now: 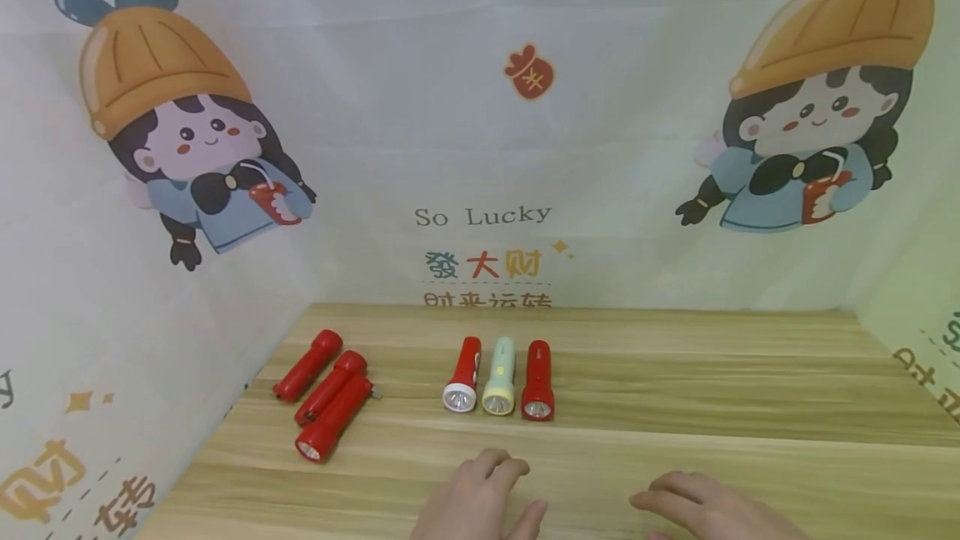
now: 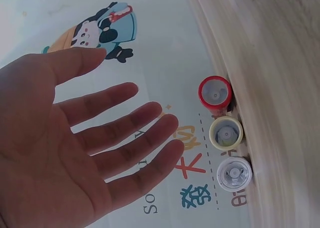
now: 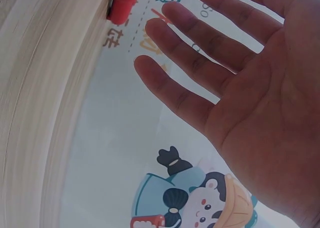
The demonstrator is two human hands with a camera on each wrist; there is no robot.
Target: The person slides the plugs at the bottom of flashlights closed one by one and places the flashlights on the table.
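Observation:
My left hand [image 1: 480,498] is over the near part of the table, its fingers relaxed and holding nothing; the left wrist view shows the palm and spread fingers. To its right my right hand [image 1: 708,507] is likewise relaxed, with nothing in it. Beyond the left hand three flashlights lie side by side, lenses toward me: a red one with a white head [image 1: 460,382], a pale green one with a yellow rim [image 1: 500,377] and an all-red one [image 1: 537,382]. In the left wrist view their lens ends show, the red flashlight [image 2: 215,93] uppermost.
On the left of the table lie three more red flashlights close together: one at the back [image 1: 309,365], one in the middle [image 1: 333,386] and one in front [image 1: 333,423] overlapping it. A printed cloth [image 1: 615,148] with cartoon figures hangs behind the wooden table [image 1: 712,382] and along its sides.

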